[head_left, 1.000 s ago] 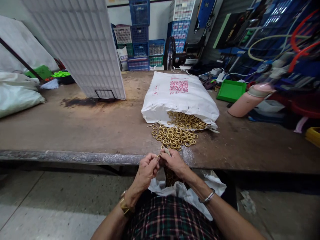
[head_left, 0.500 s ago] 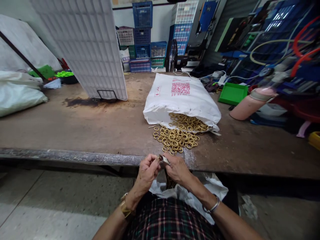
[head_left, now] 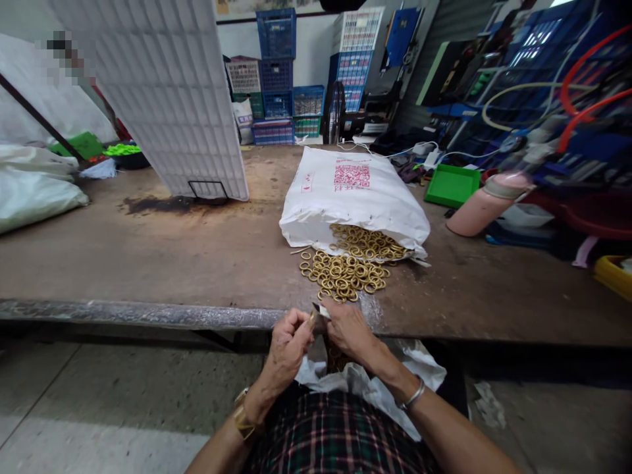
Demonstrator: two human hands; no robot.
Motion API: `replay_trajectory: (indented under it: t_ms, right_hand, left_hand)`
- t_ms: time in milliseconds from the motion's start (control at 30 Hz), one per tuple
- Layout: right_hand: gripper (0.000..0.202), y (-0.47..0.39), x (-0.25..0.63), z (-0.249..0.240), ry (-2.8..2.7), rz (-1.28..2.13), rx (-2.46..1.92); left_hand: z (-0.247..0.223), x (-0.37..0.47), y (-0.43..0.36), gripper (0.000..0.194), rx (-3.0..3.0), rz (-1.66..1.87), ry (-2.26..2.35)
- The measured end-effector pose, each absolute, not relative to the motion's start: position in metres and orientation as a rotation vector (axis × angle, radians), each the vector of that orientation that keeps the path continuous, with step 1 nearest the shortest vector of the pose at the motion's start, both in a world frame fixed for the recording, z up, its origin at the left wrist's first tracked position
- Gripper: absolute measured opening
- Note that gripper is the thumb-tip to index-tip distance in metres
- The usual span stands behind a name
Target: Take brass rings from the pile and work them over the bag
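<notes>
My left hand (head_left: 289, 342) is closed, pinching a gold-coloured ring (head_left: 312, 318) that shows as a small bright edge between thumb and fingertips. My right hand (head_left: 349, 332) is wrapped round a small knife (head_left: 320, 310) with a dark pointed tip and a whitish part near the fingers. The knife tip points left, just above the pinched ring. Beyond both hands, a pile of gold-coloured rings (head_left: 343, 273) lies on the table, spilling from a white woven sack (head_left: 360, 187). Below the hands, a white bag (head_left: 358, 378) lies open on my lap, with more rings partly hidden inside.
The brown table (head_left: 197, 263) has a worn front edge by my wrists. A tall white ribbed panel (head_left: 182, 99) stands at back left. On the right are a pink bottle (head_left: 486, 205) and a green tray (head_left: 451, 186). Stacked crates (head_left: 276, 92) stand behind.
My left hand has drawn slightly away from the knife tip with the ring, leaving a small gap. My right hand keeps its hold on the knife. The view has shifted a little.
</notes>
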State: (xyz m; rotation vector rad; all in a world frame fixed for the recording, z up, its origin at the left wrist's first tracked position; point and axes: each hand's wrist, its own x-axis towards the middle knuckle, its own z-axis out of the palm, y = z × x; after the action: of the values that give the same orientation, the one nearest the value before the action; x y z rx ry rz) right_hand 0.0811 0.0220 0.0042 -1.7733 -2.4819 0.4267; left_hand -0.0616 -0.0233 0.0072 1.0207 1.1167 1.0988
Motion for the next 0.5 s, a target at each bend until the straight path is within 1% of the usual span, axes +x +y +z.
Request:
replay_trajectory:
  t_ms: [100, 233, 367, 500]
  right_hand:
    - [0.023, 0.03, 0.091, 0.006, -2.411, 0.343, -1.905]
    - [0.022, 0.04, 0.1, 0.011, -2.278, 0.206, -1.946]
    - [0.017, 0.052, 0.105, 0.007, -2.219, 0.109, -1.923]
    - [0.018, 0.061, 0.106, 0.0, -2.213, 0.04, -2.004]
  left_hand:
    - [0.014, -0.06, -0.028, 0.027, 0.925, 1.06, 0.995]
    - [0.01, -0.058, -0.024, 0.026, 0.68, 1.037, 0.868]
    - [0.001, -0.06, -0.019, 0.026, 0.55, 1.038, 0.86]
    - [-0.001, -0.063, -0.017, 0.026, 0.527, 1.05, 0.866]
